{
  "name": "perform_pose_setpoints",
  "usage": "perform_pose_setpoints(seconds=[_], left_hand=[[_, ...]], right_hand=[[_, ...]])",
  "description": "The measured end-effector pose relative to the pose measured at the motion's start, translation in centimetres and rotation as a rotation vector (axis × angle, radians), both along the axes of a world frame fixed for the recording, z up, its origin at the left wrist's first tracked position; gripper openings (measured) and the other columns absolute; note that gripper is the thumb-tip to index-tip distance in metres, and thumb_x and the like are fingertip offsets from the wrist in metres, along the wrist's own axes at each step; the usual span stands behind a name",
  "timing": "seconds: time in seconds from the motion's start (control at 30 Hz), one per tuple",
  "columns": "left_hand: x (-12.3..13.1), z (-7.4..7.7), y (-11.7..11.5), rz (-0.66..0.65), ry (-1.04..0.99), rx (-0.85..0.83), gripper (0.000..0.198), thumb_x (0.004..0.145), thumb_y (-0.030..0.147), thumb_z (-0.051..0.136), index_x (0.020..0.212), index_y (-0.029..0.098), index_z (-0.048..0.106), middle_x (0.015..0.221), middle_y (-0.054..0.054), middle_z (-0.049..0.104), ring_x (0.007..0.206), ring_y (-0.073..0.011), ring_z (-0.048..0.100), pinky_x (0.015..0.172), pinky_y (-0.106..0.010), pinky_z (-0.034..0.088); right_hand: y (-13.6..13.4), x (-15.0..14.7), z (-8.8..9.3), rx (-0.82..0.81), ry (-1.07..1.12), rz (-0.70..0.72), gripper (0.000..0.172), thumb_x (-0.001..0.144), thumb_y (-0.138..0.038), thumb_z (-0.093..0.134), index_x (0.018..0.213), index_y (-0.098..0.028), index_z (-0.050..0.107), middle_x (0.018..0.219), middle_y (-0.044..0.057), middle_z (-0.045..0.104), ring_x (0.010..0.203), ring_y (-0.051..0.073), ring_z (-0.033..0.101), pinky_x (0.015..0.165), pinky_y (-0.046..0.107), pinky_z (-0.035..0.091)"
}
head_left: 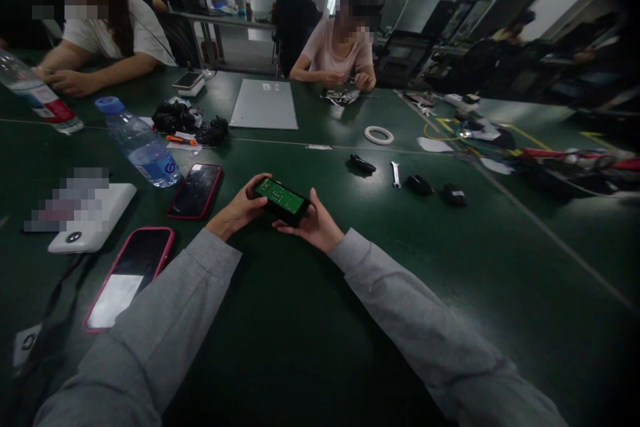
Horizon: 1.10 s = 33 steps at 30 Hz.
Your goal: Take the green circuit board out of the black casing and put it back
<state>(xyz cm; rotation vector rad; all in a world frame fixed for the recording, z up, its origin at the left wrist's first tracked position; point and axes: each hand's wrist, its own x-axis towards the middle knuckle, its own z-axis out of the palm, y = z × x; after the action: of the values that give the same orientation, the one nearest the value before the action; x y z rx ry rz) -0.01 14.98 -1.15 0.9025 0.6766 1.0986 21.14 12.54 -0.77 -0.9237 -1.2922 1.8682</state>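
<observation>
Between both hands, above the dark green table, is a flat black-edged device (281, 197) whose green face carries small pale marks. Whether that face is a lit screen or a circuit board I cannot tell. My left hand (241, 207) grips its left end, thumb over the near edge. The right end lies in my right hand (319, 221), with the thumb up along its side and fingers beneath. To the left of my left hand lies a phone with a red edge (196, 191). A second phone in a pink-red case (131, 273) rests beside my left sleeve.
Left stand two plastic bottles (145, 147) and a white power bank (100, 217). Ahead are a grey panel (265, 105), a tape roll (379, 135), a wrench (395, 174) and black parts (419, 185). Cables (540, 153) run at right. Two people sit across the table.
</observation>
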Motion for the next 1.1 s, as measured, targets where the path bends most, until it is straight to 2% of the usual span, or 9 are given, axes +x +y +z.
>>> perform_pose_setpoints(seconds=[0.1, 0.17, 0.23, 0.33, 0.4, 0.57, 0.7, 0.87, 1.1], left_hand=[[-0.1, 0.2, -0.2, -0.085, -0.016, 0.004, 0.070, 0.057, 0.025, 0.092, 0.121, 0.027, 0.062, 0.127, -0.007, 0.064, 0.112, -0.0234, 0.062, 0.091, -0.032, 0.051], [0.1, 0.3, -0.1, -0.107, -0.021, 0.003, 0.070, 0.063, 0.026, 0.090, 0.127, 0.027, 0.060, 0.133, -0.008, 0.062, 0.114, -0.0236, 0.062, 0.089, -0.031, 0.051], [0.6, 0.2, 0.0, -0.071, -0.029, -0.016, 0.066, 0.071, 0.030, 0.085, 0.132, 0.027, 0.058, 0.137, -0.009, 0.060, 0.114, -0.0222, 0.062, 0.090, -0.031, 0.051], [2.2, -0.2, 0.2, -0.001, -0.063, -0.116, 0.054, 0.082, 0.049, 0.074, 0.129, 0.026, 0.060, 0.134, -0.009, 0.062, 0.110, -0.0203, 0.064, 0.094, -0.033, 0.050], [3.4, -0.5, 0.0, 0.009, -0.073, -0.181, 0.057, 0.086, 0.066, 0.060, 0.124, 0.024, 0.063, 0.129, -0.010, 0.065, 0.110, -0.0220, 0.064, 0.095, -0.035, 0.050], [4.9, -1.2, -0.5, 0.035, -0.016, -0.223, 0.073, 0.086, 0.079, 0.041, 0.121, 0.019, 0.065, 0.115, -0.013, 0.071, 0.114, -0.0267, 0.063, 0.094, -0.037, 0.052], [4.7, -1.5, -0.5, 0.068, -0.007, -0.244, 0.075, 0.085, 0.080, 0.043, 0.121, 0.018, 0.065, 0.111, -0.014, 0.072, 0.111, -0.0272, 0.065, 0.090, -0.036, 0.054], [4.7, -1.4, -0.2, 0.113, -0.033, -0.237, 0.067, 0.087, 0.074, 0.049, 0.121, 0.018, 0.065, 0.111, -0.013, 0.072, 0.107, -0.0261, 0.067, 0.089, -0.037, 0.055], [4.6, -1.2, 0.0, 0.148, -0.060, -0.245, 0.048, 0.087, 0.051, 0.068, 0.120, 0.016, 0.063, 0.109, -0.012, 0.072, 0.096, -0.0211, 0.069, 0.085, -0.034, 0.055]], right_hand=[[-0.2, 0.0, 0.6, -0.147, 0.106, 0.219, 0.087, 0.088, -0.084, 0.022, 0.133, -0.015, 0.050, 0.116, 0.017, 0.067, 0.096, 0.024, 0.068, 0.082, 0.041, 0.060], [-0.3, -0.2, 0.6, -0.145, 0.109, 0.174, 0.078, 0.090, -0.079, 0.032, 0.132, -0.016, 0.050, 0.117, 0.017, 0.066, 0.093, 0.023, 0.067, 0.079, 0.039, 0.060], [-0.3, -0.5, 0.0, -0.079, 0.080, -0.004, 0.072, 0.089, -0.073, 0.044, 0.136, -0.019, 0.047, 0.124, 0.015, 0.063, 0.097, 0.023, 0.066, 0.080, 0.038, 0.061], [0.0, -0.8, -1.2, 0.156, -0.056, -0.328, 0.079, 0.083, -0.064, 0.063, 0.145, -0.025, 0.034, 0.133, 0.012, 0.055, 0.110, 0.024, 0.061, 0.094, 0.043, 0.058], [0.1, -1.0, -1.7, 0.394, -0.201, -0.431, 0.083, 0.081, -0.059, 0.068, 0.147, -0.025, 0.031, 0.135, 0.013, 0.050, 0.120, 0.025, 0.055, 0.107, 0.048, 0.049], [-0.7, -1.5, -1.9, 0.783, -0.536, -0.329, 0.069, 0.089, -0.050, 0.062, 0.148, -0.027, 0.035, 0.135, 0.013, 0.040, 0.126, 0.030, 0.048, 0.110, 0.055, 0.045], [-1.5, -2.0, -1.8, 0.821, -0.630, -0.296, 0.067, 0.092, -0.049, 0.057, 0.151, -0.030, 0.032, 0.132, 0.013, 0.038, 0.120, 0.030, 0.052, 0.103, 0.056, 0.051], [-1.4, -1.9, -1.9, 0.804, -0.596, -0.432, 0.067, 0.094, -0.050, 0.053, 0.151, -0.025, 0.031, 0.135, 0.015, 0.037, 0.129, 0.031, 0.045, 0.111, 0.057, 0.043], [1.1, -0.2, -3.1, 0.597, -0.425, -0.451, 0.080, 0.083, -0.065, 0.065, 0.145, -0.023, 0.037, 0.133, 0.013, 0.044, 0.130, 0.027, 0.045, 0.117, 0.051, 0.037]])
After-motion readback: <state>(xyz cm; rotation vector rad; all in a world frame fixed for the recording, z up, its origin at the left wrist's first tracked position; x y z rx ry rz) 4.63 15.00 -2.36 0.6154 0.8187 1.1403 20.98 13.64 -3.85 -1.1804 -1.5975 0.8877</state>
